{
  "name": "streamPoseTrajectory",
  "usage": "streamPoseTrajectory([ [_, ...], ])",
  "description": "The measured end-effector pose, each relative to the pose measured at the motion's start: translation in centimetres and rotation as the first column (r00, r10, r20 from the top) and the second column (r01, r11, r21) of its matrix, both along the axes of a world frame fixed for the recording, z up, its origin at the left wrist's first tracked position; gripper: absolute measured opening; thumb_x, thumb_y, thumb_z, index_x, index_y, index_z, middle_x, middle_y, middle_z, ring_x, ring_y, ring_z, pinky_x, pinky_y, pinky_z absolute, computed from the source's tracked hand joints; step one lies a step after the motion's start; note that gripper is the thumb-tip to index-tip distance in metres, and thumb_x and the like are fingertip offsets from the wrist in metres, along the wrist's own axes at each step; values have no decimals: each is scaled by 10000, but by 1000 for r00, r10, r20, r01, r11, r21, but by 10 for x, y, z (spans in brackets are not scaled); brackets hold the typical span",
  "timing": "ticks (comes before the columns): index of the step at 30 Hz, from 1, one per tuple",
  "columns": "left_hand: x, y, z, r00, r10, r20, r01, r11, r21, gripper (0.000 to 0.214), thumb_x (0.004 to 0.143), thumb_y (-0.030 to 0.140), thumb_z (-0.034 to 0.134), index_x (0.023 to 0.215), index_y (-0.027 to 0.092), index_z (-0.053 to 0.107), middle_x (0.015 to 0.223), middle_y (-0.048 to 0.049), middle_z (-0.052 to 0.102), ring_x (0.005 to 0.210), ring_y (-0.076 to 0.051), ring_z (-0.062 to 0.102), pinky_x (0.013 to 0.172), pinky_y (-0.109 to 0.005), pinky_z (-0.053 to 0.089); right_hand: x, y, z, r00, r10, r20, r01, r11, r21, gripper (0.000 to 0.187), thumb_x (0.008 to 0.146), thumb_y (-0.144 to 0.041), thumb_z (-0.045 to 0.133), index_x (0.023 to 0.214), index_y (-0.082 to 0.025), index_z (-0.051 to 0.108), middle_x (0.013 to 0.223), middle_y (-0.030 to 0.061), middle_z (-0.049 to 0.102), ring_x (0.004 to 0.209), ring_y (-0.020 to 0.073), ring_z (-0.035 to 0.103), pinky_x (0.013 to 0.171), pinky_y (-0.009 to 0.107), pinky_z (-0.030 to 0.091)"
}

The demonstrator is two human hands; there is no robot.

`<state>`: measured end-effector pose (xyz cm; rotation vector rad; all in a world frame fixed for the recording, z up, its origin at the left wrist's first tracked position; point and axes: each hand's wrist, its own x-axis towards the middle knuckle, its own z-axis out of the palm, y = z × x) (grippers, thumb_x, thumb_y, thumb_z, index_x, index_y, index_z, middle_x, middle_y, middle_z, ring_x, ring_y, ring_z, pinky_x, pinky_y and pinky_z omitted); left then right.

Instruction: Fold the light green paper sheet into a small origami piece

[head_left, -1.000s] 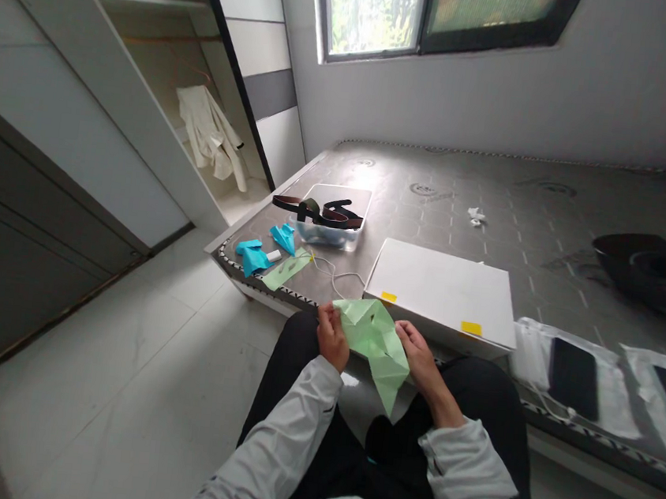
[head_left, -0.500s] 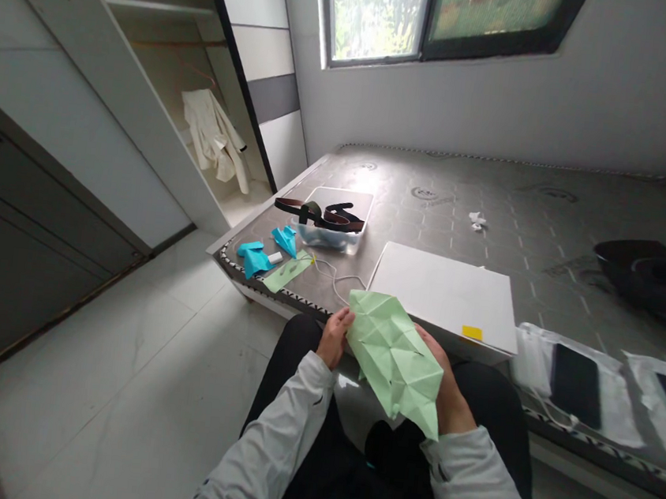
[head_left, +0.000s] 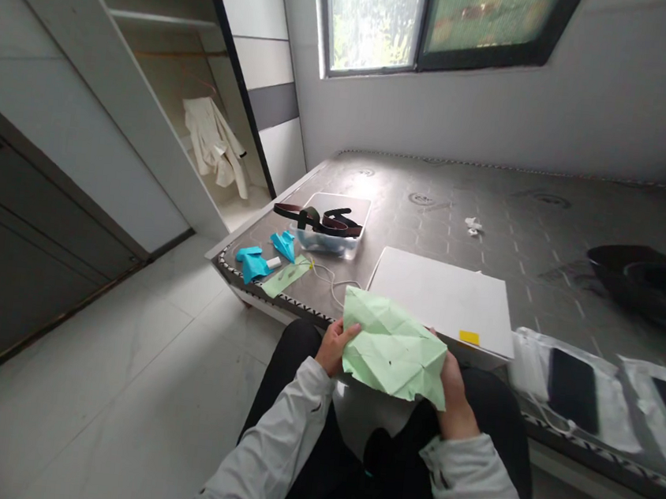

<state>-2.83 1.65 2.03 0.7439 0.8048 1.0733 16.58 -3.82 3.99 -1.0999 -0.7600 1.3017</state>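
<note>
I hold a creased light green sheet of paper (head_left: 391,348) over my lap with both hands. My left hand (head_left: 333,346) pinches its left edge, thumb on top. My right hand (head_left: 452,387) grips the right side from beneath, and the sheet hides most of its fingers. The paper is spread out, with many fold lines across it. It hangs just in front of a flat white box (head_left: 440,299) on the mattress edge.
On the bare grey mattress (head_left: 490,226) lie blue folded paper shapes (head_left: 254,261), a green paper strip (head_left: 284,274), a clear tub (head_left: 335,226) with a dark strap, a white cable, bagged phones (head_left: 572,378) and a dark bundle (head_left: 648,279). An open wardrobe stands left.
The green paper has been opened from a narrow folded shape into a wide creased sheet, and my hands have moved apart along its edges.
</note>
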Motion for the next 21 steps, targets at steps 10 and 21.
streamPoseTrajectory([
  [10, -13, 7, 10, 998, -11, -63, 7, 997, -71, 372, 483, 316, 860, 772, 120, 733, 694, -41, 724, 563, -152, 620, 568, -253, 477, 3, -6, -2, 956, 53, -288, -93, 987, -129, 761, 690, -423, 767, 1376, -328, 454, 1190, 43, 690, 1050, 290, 667, 853, 431, 561],
  [21, -24, 14, 14, 994, 106, 29, -103, 990, -94, 318, 527, 265, 808, 817, 160, 728, 742, -30, 750, 613, -168, 667, 630, -274, 506, 3, 8, -15, 968, -107, -226, 90, 992, -86, 448, 598, -481, 853, 925, -217, 698, 950, 66, 758, 977, 302, 688, 846, 434, 575],
])
